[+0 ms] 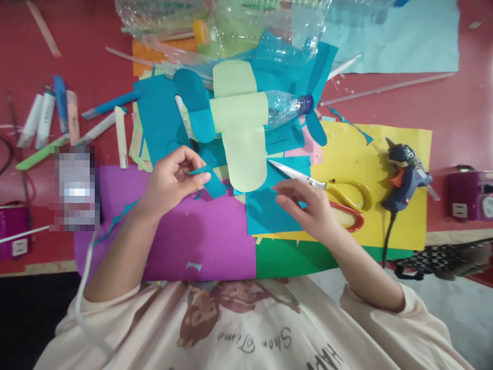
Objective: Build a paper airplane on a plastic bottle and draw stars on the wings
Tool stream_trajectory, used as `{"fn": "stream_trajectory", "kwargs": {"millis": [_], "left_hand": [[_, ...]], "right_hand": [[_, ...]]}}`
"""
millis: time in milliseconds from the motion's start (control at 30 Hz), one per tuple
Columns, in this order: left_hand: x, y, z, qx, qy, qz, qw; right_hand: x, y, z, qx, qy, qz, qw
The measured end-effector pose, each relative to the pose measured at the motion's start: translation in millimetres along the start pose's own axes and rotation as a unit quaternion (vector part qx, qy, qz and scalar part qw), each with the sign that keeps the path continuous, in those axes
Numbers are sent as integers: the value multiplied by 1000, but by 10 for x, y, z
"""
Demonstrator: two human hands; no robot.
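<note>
My left hand (180, 177) pinches a small blue paper strip (214, 186) between thumb and fingers, over purple paper. To the right, my right hand (306, 203) hovers with fingers loosely bent and apart, nothing in them. Beside and partly behind it lie scissors (348, 192) with one yellow and one red handle loop, blades pointing left. Just beyond my hands is a clear plastic bottle (283, 108) with a dark blue cap, wrapped in pale green paper (246, 159) that sticks out as two rounded wings. Rounded blue paper pieces (196, 105) stand at its ends.
A blue glue gun (402, 187) rests on yellow paper (408, 139) at right. Several markers (46, 121) and a phone (79, 190) with a white cable are at left. Purple paper (200, 231) and green paper (300, 259) line the near edge. Clear plastic packaging (246, 31) lies at the back.
</note>
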State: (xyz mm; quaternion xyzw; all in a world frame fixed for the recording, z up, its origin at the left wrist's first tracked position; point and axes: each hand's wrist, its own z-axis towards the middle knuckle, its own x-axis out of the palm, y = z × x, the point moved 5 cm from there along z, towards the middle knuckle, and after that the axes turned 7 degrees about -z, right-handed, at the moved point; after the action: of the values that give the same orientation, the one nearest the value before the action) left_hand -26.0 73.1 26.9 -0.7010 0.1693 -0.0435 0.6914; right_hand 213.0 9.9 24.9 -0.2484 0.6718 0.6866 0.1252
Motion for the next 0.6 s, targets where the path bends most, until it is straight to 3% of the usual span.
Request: {"fn": "stream_trajectory", "kwargs": {"millis": [67, 133, 267, 333, 433, 467, 500, 600], "left_hand": [[131, -37, 12, -21, 0, -45, 999], [274, -73, 26, -27, 5, -56, 998], [421, -95, 72, -11, 8, -81, 997], [363, -109, 98, 43, -22, -50, 998], [145, -102, 110, 128, -143, 86, 978], [80, -74, 115, 135, -174, 132, 967], [23, -38, 121, 139, -198, 162, 957], [-51, 94, 164, 149, -197, 190, 950]], "right_hand": [[154, 46, 116, 15, 61, 66, 996], [249, 77, 231, 29, 82, 103, 991], [227, 110, 453, 12, 67, 98, 993], [43, 93, 564, -10, -5, 96, 995], [-427, -33, 671, -27, -215, 93, 972], [-551, -97, 697, -23, -254, 84, 963], [-659, -171, 716, -11, -289, 80, 954], [-770, -409, 759, 79, -302, 119, 943]]}}
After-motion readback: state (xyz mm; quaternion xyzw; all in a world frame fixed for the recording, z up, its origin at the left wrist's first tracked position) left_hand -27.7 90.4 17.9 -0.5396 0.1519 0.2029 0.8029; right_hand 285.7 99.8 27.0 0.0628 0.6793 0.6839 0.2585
